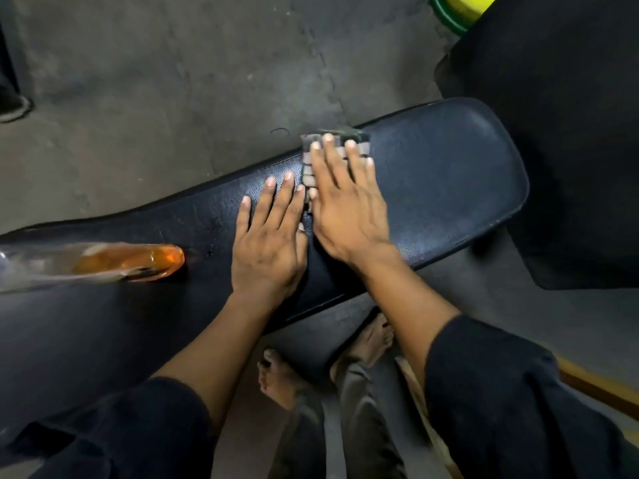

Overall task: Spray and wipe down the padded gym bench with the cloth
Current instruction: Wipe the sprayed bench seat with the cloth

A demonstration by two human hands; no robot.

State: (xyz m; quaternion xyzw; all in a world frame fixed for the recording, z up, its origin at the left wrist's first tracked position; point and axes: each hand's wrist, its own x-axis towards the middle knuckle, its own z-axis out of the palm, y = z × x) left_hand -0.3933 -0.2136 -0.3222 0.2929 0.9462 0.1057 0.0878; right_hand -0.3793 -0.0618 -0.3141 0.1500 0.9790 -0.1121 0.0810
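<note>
The black padded bench (pixel 449 174) runs across the view from lower left to upper right. My right hand (pixel 345 205) lies flat with spread fingers on a small checked cloth (pixel 307 160), pressing it onto the pad near the far edge. Only the cloth's left and top edges show past the fingers. My left hand (pixel 268 243) rests flat on the bare pad just left of the cloth, fingers apart, holding nothing. A clear bottle with orange liquid (pixel 131 259) lies on its side on the bench at the left, apart from both hands.
Grey concrete floor (pixel 155 81) lies beyond the bench. A second black pad (pixel 560 133) stands at the upper right, with a yellow and green round object (pixel 456 8) behind it. My bare feet (pixel 280 378) are under the bench's near edge.
</note>
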